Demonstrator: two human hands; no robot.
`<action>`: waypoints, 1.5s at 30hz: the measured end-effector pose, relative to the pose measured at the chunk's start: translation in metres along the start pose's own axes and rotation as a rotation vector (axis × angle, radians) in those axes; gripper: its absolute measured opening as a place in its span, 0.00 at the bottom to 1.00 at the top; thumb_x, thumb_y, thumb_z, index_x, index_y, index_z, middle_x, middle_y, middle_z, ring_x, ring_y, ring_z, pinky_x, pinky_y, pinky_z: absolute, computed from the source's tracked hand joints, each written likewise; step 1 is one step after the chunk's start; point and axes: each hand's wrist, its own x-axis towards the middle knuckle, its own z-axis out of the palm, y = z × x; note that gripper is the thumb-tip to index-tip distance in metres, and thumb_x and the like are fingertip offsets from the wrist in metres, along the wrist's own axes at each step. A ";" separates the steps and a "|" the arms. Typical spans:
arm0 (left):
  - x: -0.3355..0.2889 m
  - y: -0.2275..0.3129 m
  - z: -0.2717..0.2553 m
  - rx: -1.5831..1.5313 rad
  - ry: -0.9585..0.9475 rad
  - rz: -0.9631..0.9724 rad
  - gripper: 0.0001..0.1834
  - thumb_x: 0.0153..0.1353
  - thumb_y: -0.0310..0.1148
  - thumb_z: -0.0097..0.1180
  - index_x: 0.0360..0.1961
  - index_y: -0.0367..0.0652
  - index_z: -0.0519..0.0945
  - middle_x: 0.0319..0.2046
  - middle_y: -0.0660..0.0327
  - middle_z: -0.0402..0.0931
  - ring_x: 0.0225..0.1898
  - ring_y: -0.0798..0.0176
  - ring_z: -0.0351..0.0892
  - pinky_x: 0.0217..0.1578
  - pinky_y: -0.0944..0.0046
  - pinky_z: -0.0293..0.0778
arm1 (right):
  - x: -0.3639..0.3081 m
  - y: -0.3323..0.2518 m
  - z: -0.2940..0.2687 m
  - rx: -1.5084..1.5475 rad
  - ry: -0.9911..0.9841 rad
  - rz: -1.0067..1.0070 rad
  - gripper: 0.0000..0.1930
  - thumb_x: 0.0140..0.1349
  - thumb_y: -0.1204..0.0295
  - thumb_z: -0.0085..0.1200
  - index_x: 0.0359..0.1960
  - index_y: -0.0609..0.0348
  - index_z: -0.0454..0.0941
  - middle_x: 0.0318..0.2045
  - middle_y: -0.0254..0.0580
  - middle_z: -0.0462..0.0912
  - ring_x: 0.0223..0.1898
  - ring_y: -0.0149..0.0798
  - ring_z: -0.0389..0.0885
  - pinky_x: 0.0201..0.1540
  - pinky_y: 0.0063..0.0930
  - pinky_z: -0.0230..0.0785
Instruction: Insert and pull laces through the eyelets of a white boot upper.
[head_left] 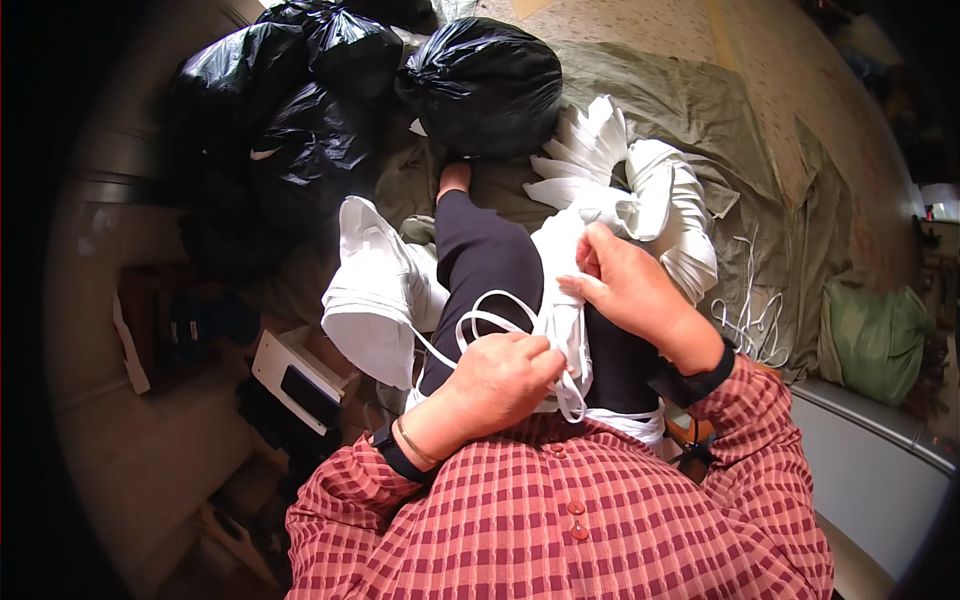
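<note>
A white shoe upper (562, 240) lies over my lap, its material stretching between my knees. My left hand (500, 375) is closed, fingers pinched on a white shoelace (490, 298) that loops up beside the upper and trails left. On the upper's right edge rests my right hand (640, 290), its thumb and fingers curled together. Whatever is between those fingertips is too small to make out. Left of my leg stands a stack of white shoe uppers (372, 290), nested in one another.
Several black plastic bags (485, 85) are heaped at the far left and middle. More white uppers (680, 220) lie fanned on an olive cloth (690, 95). Loose laces (750, 320) lie to the right, near a green bag (872, 335). A white drawer-like box (300, 375) holds a dark phone-shaped object.
</note>
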 end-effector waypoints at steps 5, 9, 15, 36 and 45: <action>0.012 0.011 0.006 0.025 -0.065 0.078 0.10 0.53 0.30 0.66 0.35 0.45 0.79 0.29 0.60 0.75 0.31 0.54 0.82 0.32 0.54 0.78 | 0.002 0.009 0.006 -0.034 0.057 -0.027 0.14 0.65 0.66 0.70 0.41 0.59 0.77 0.32 0.45 0.84 0.34 0.46 0.85 0.40 0.39 0.77; 0.012 0.006 -0.017 -0.087 -0.018 -0.045 0.11 0.53 0.24 0.66 0.39 0.43 0.82 0.30 0.58 0.79 0.34 0.49 0.85 0.35 0.54 0.80 | -0.015 0.014 0.006 0.123 0.125 -0.100 0.10 0.66 0.71 0.66 0.45 0.58 0.81 0.36 0.47 0.85 0.38 0.54 0.86 0.43 0.45 0.79; 0.038 0.017 -0.064 -0.505 0.208 -0.266 0.04 0.70 0.18 0.56 0.39 0.33 0.82 0.30 0.59 0.81 0.31 0.66 0.81 0.33 0.64 0.75 | -0.053 0.000 0.016 -0.114 0.183 -0.501 0.17 0.64 0.77 0.61 0.56 0.59 0.82 0.54 0.51 0.83 0.56 0.58 0.80 0.65 0.48 0.71; 0.018 0.019 -0.031 -0.496 -0.014 -0.377 0.28 0.62 0.10 0.54 0.61 0.40 0.85 0.31 0.67 0.75 0.35 0.73 0.73 0.40 0.71 0.74 | -0.105 -0.031 0.038 0.664 -0.219 -0.263 0.04 0.76 0.73 0.52 0.43 0.59 0.78 0.36 0.50 0.83 0.41 0.56 0.85 0.45 0.45 0.75; 0.034 0.007 -0.019 -1.104 -0.271 -0.626 0.24 0.83 0.50 0.51 0.59 0.39 0.85 0.33 0.74 0.76 0.35 0.78 0.72 0.39 0.74 0.73 | -0.106 -0.051 0.030 0.127 0.178 -0.630 0.11 0.61 0.77 0.61 0.45 0.63 0.79 0.39 0.46 0.83 0.42 0.50 0.86 0.46 0.43 0.79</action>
